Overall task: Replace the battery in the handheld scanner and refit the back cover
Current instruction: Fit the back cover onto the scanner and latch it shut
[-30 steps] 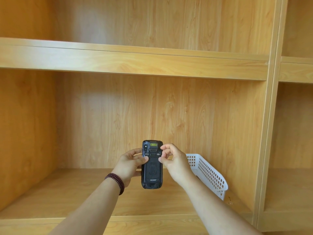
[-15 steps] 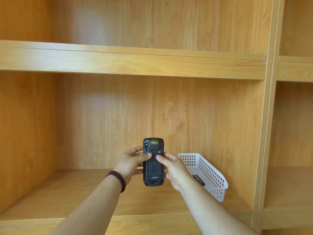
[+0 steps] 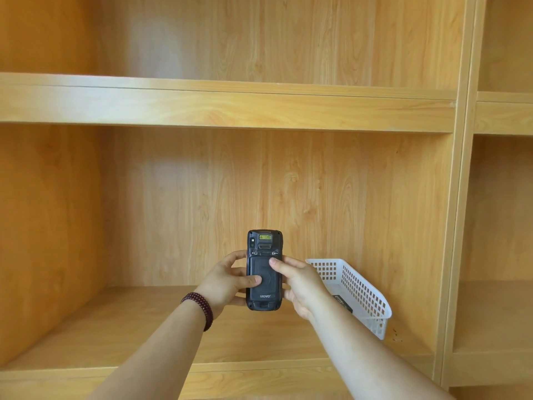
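Observation:
A black handheld scanner (image 3: 264,252) is held upright in front of the shelf, its back towards me, with the back cover (image 3: 266,287) on it. My left hand (image 3: 226,284) grips its left side, thumb lying across the cover's lower half. My right hand (image 3: 300,281) grips the right side, thumb pressed on the cover's upper right part. A small dark flat object (image 3: 341,303), possibly a battery, lies in the white basket (image 3: 366,295) behind my right hand.
The wooden shelf board (image 3: 115,324) runs below the hands. An upper shelf (image 3: 230,105) crosses overhead. A vertical divider (image 3: 455,226) stands to the right, with more compartments beyond it. The basket sits at the shelf's right end.
My right hand moved from the latches at the scanner's top down onto its right side and back cover. My left thumb slid lower on the cover. The scanner stays upright.

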